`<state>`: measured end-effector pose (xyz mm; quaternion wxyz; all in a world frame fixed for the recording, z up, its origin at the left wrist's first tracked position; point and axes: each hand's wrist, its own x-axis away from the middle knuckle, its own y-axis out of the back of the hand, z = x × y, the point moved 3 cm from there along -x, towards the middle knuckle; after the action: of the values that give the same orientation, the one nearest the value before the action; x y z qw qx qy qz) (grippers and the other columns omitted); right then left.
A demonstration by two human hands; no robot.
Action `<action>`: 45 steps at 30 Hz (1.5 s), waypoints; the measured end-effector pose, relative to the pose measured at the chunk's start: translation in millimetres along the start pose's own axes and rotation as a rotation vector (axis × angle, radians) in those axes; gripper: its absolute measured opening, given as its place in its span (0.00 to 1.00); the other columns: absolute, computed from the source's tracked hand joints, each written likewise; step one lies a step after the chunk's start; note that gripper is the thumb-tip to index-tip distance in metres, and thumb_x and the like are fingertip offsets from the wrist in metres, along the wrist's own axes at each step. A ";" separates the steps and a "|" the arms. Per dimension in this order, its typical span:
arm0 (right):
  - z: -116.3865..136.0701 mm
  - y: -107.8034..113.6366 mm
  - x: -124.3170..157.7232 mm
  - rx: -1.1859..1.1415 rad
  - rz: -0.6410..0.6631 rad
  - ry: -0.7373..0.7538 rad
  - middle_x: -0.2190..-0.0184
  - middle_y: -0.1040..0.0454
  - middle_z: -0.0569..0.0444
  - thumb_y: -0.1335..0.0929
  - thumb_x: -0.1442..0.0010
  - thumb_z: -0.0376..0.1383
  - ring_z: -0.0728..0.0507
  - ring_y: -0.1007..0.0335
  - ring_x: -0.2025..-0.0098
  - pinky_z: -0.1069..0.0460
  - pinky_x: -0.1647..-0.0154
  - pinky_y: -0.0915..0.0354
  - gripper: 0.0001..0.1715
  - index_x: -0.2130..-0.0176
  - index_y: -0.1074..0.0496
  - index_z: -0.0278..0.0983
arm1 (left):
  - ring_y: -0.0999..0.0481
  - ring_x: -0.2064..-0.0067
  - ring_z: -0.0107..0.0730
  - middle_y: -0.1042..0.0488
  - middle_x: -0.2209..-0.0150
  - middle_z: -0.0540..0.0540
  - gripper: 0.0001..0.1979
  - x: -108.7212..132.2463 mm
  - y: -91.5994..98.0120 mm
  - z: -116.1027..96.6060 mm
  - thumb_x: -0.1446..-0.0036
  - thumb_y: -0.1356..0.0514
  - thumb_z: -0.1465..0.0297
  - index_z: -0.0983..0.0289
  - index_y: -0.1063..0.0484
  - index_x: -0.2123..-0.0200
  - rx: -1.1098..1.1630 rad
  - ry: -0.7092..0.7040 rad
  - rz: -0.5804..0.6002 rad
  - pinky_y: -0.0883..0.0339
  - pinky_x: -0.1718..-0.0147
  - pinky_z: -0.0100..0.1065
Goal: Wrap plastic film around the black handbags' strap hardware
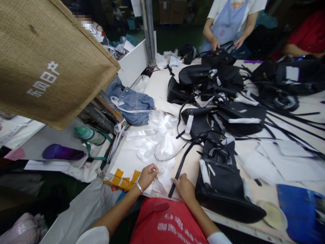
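My left hand point(149, 176) is closed in a pinch above white film pieces at the front of the table; what it pinches is too small to make out. A black strap point(183, 166) runs diagonally down to the table's front edge, and my right hand point(185, 187) has its fingers at the strap's lower end. Just right of it lies a black handbag point(220, 183) with white wrapping on its straps. Clear and white plastic strips point(159, 135) are heaped beyond my left hand.
Several black bags point(203, 81) crowd the table's middle and right. Denim cloth point(138, 105) and orange tape point(124, 179) lie left. A blue pad point(299, 210) sits front right. Across the table, a person in an apron point(225, 27) handles a bag. A burlap bag point(50, 61) hangs upper left.
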<state>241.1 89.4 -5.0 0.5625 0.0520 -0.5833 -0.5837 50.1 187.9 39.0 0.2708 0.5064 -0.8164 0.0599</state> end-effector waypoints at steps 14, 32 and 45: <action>10.3 28.0 9.6 -0.999 0.141 0.022 0.83 0.35 0.62 0.35 0.46 0.47 0.49 0.36 0.80 0.53 0.73 0.34 0.15 0.72 0.42 0.39 | 0.31 0.78 0.26 0.30 0.81 0.47 0.09 2.6 2.7 3.2 0.49 0.43 0.64 0.64 0.31 0.69 -0.001 -0.022 -0.007 0.40 0.78 0.26; 49.9 79.5 26.4 -1.351 -0.108 0.175 0.78 0.30 0.58 0.31 0.47 0.45 0.49 0.31 0.77 0.53 0.73 0.32 0.16 0.66 0.36 0.38 | 0.32 0.63 0.32 0.32 0.67 0.53 0.08 27.2 -9.9 -53.4 0.40 0.51 0.70 0.62 0.35 0.69 -0.460 -0.496 -0.128 0.39 0.61 0.33; 51.1 93.3 30.3 -1.301 -0.075 0.250 0.76 0.28 0.56 0.31 0.46 0.46 0.48 0.31 0.75 0.53 0.71 0.32 0.17 0.63 0.33 0.37 | 0.31 0.76 0.21 0.29 0.60 0.53 0.05 21.2 -19.5 -54.7 0.43 0.48 0.69 0.63 0.34 0.65 -0.087 -0.255 0.023 0.36 0.74 0.27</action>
<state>249.1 128.6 98.1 0.5217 -0.2106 -0.0400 -0.8258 80.5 182.1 92.5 0.1860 0.4883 -0.8518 -0.0373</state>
